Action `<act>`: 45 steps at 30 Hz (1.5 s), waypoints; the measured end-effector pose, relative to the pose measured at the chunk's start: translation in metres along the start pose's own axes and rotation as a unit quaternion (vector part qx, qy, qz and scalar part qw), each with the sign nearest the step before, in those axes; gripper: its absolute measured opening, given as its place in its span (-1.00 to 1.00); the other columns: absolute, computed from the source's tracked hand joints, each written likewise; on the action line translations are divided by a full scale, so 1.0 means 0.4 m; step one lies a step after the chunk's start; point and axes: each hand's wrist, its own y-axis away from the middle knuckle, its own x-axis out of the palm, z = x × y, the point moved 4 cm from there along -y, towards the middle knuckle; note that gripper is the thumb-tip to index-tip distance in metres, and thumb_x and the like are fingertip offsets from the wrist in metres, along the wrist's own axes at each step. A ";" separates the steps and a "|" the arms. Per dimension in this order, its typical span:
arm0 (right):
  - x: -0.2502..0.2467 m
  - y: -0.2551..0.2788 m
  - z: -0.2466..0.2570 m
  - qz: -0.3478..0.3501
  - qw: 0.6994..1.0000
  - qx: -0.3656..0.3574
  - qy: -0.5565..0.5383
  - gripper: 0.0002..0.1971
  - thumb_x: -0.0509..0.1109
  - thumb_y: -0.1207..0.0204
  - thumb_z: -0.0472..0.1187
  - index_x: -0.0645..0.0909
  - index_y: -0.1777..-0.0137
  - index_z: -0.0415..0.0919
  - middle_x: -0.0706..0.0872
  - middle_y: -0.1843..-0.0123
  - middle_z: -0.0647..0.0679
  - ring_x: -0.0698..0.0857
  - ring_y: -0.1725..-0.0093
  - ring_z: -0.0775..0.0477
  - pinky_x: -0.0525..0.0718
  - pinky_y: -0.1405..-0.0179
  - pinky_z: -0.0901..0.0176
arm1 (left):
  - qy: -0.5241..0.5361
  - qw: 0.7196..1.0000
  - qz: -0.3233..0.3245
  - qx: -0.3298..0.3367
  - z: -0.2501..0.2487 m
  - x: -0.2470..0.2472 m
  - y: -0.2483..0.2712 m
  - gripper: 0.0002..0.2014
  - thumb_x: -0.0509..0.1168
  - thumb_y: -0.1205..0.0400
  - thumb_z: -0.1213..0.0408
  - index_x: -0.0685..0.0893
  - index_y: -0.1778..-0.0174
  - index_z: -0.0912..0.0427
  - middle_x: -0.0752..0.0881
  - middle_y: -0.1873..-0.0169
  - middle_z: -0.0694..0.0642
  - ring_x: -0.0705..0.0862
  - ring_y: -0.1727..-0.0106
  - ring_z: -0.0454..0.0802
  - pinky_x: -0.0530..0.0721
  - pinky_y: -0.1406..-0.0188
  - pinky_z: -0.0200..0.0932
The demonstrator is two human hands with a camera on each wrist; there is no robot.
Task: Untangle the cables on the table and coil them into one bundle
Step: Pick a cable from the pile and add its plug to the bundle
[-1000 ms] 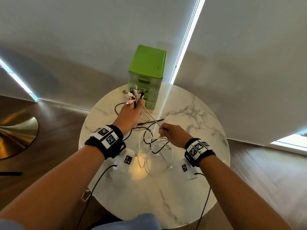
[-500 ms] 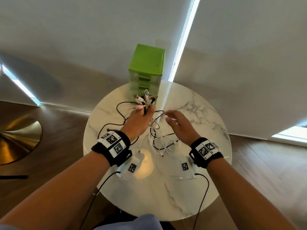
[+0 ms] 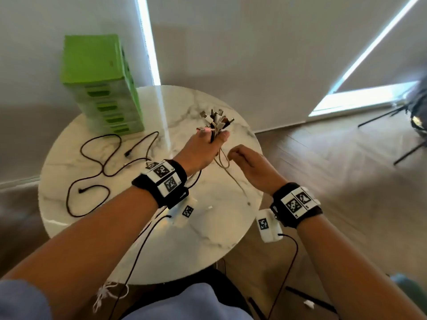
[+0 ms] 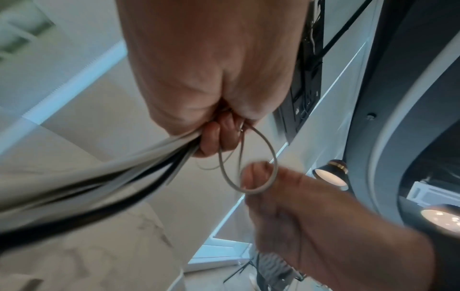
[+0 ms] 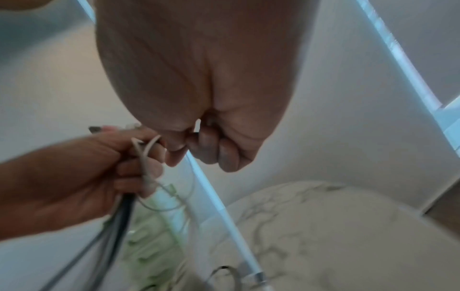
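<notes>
My left hand (image 3: 213, 139) is raised above the round marble table (image 3: 208, 250) and grips a bunch of white and black cables (image 4: 99, 187). Their plug ends (image 3: 216, 121) fan out above the fist. A beige-white cable loop (image 3: 223, 161) hangs just under that fist. My right hand (image 3: 233, 153) is beside it, fingers curled, pinching the loop (image 4: 248, 163) at its lower end. A long black cable (image 3: 99, 162) snakes over the left half of the table and leads toward my left wrist.
A green drawer unit (image 3: 101, 82) stands at the table's far left edge. A thin white cable (image 3: 106, 294) dangles off the near edge by my lap. Dark tripod legs (image 3: 392, 116) stand on the wooden floor at the right.
My left hand has carried the cable bunch up and to the right, dragging the black cable out across the table. My right hand, open half a second ago, has curled onto the loop under it.
</notes>
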 end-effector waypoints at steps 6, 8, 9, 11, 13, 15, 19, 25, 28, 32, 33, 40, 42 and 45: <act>-0.072 0.113 -0.136 -0.042 0.995 0.051 -0.078 -0.80 0.28 -0.76 -0.20 0.59 -0.32 -0.15 0.68 -0.18 0.11 0.66 -0.08 0.12 0.62 -0.12 0.18 | 0.000 0.997 0.066 0.048 -0.086 0.131 -0.056 -0.54 0.18 -0.78 -0.13 0.65 0.16 0.21 0.59 0.40 0.02 0.70 0.21 0.20 0.72 -0.03 0.13; -0.074 0.132 -0.134 -0.064 0.992 0.045 -0.104 -0.70 0.28 -0.74 -0.29 0.49 -0.45 -0.19 0.63 -0.30 0.06 0.66 -0.10 0.10 0.64 -0.11 0.27 | 0.006 0.994 0.093 0.063 -0.103 0.195 -0.057 -0.69 0.20 -0.81 -0.05 0.62 0.21 -0.04 0.62 0.39 -0.05 0.66 0.28 -0.05 0.65 0.06 -0.05; -0.076 0.141 -0.137 -0.082 0.991 0.040 -0.099 -0.65 0.29 -0.72 -0.33 0.45 -0.48 -0.20 0.62 -0.33 0.03 0.67 -0.08 0.11 0.66 -0.06 0.27 | 0.016 0.992 0.104 0.067 -0.110 0.227 -0.054 -0.72 0.22 -0.81 -0.01 0.63 0.21 -0.08 0.64 0.39 -0.08 0.65 0.31 -0.17 0.62 0.12 -0.14; -0.072 0.150 -0.155 -0.094 0.991 0.041 -0.085 -0.65 0.32 -0.69 -0.35 0.45 -0.44 -0.18 0.66 -0.30 0.03 0.73 -0.06 0.09 0.74 -0.02 0.17 | 0.024 0.990 0.121 0.070 -0.114 0.272 -0.051 -0.71 0.24 -0.80 0.01 0.70 0.19 -0.02 0.70 0.40 -0.06 0.68 0.36 -0.27 0.56 0.25 -0.31; -0.070 0.174 -0.191 -0.091 0.993 0.061 -0.051 -0.78 0.29 -0.69 -0.36 0.55 -0.26 -0.13 0.76 -0.09 0.07 0.76 0.00 0.13 0.75 0.00 0.09 | 0.016 0.987 0.140 0.074 -0.121 0.310 -0.050 -0.63 0.24 -0.79 -0.04 0.71 0.19 0.13 0.71 0.44 0.02 0.70 0.41 -0.18 0.53 0.35 -0.37; -0.082 0.201 -0.210 -0.105 0.991 0.075 -0.024 -0.85 0.26 -0.69 -0.37 0.59 -0.11 -0.14 0.75 0.11 0.07 0.71 0.17 0.19 0.66 0.14 0.21 | 0.007 0.986 0.149 0.075 -0.124 0.332 -0.055 -0.60 0.23 -0.79 -0.06 0.64 0.28 0.10 0.59 0.52 -0.04 0.57 0.53 -0.28 0.45 0.42 -0.34; -0.143 0.246 -0.249 -0.165 0.980 0.108 0.000 -0.92 0.26 -0.75 -0.24 0.58 -0.08 -0.20 0.74 0.15 -0.03 0.66 0.25 0.17 0.58 0.25 0.43 | 0.016 0.990 0.126 0.057 -0.128 0.338 -0.082 -0.54 0.21 -0.79 -0.10 0.75 -0.02 0.27 0.56 0.48 -0.03 0.50 0.53 -0.26 0.47 0.30 -0.16; -0.114 0.339 -0.474 -0.013 0.958 0.276 0.076 -0.80 0.22 -0.72 -0.23 0.57 0.12 0.01 0.78 0.09 -0.10 0.74 0.21 -0.11 0.68 0.24 0.17 | 0.084 0.984 0.145 0.053 -0.129 0.299 -0.107 -0.58 0.22 -0.73 -0.23 0.76 0.06 0.04 0.55 0.43 -0.01 0.54 0.40 -0.07 0.52 0.29 -0.05; -0.073 0.374 -0.519 0.051 0.937 0.332 0.094 -0.76 0.32 -0.66 -0.20 0.60 -0.30 -0.12 0.69 -0.33 -0.19 0.71 -0.28 -0.21 0.68 -0.12 0.07 | 0.041 0.983 0.167 0.063 -0.129 0.301 -0.103 -0.66 0.21 -0.77 -0.16 0.77 0.06 -0.04 0.51 0.49 -0.11 0.50 0.48 -0.19 0.49 0.35 -0.24; -0.104 0.311 -0.430 -0.139 0.953 0.270 0.015 0.01 0.59 -0.46 -0.20 0.00 -0.77 -0.11 0.02 -0.79 -0.10 0.07 -0.76 -0.16 0.24 -0.69 -0.12 | 0.010 0.977 0.203 0.063 -0.107 0.333 -0.088 -0.68 0.25 -0.76 -0.14 0.83 0.05 -0.08 0.51 0.48 -0.08 0.50 0.48 -0.20 0.47 0.32 -0.19; -0.121 0.285 -0.385 -0.177 0.958 0.224 0.022 0.08 0.62 -0.42 -0.20 -0.05 -0.78 -0.08 -0.02 -0.80 -0.07 0.00 -0.78 -0.10 0.12 -0.74 -0.10 | 0.008 0.976 0.209 0.060 -0.104 0.341 -0.084 -0.68 0.26 -0.75 -0.15 0.84 0.05 -0.07 0.50 0.48 -0.07 0.49 0.48 -0.19 0.46 0.33 -0.17; -0.131 0.174 -0.241 -0.191 0.979 0.034 -0.067 -0.18 0.41 -0.52 -0.28 0.01 -0.64 0.13 0.66 -0.14 0.03 0.69 -0.17 -0.03 0.64 -0.30 -0.32 | 0.038 0.969 0.234 0.063 -0.129 0.341 -0.058 -0.71 0.25 -0.79 -0.03 0.78 0.09 0.01 0.47 0.59 -0.14 0.36 0.52 -0.13 0.33 0.49 -0.22; -0.141 0.178 -0.239 -0.187 0.979 0.044 -0.067 -0.39 0.33 -0.66 -0.30 0.11 -0.60 -0.06 0.56 0.12 -0.04 0.62 0.17 -0.07 0.71 0.13 -0.08 | 0.046 0.976 0.207 0.056 -0.119 0.327 -0.069 -0.65 0.23 -0.79 -0.08 0.79 0.07 0.06 0.45 0.45 0.02 0.38 0.49 -0.10 0.37 0.42 -0.17; -0.152 0.191 -0.241 -0.175 0.983 0.053 0.009 -0.65 0.22 -0.78 -0.18 0.34 -0.51 -0.19 0.61 -0.02 -0.05 0.54 0.17 0.14 0.50 0.16 0.44 | 0.095 0.981 0.166 0.025 -0.100 0.318 -0.085 -0.59 0.21 -0.80 -0.07 0.76 0.01 0.21 0.41 0.46 -0.05 0.38 0.51 -0.12 0.36 0.46 -0.22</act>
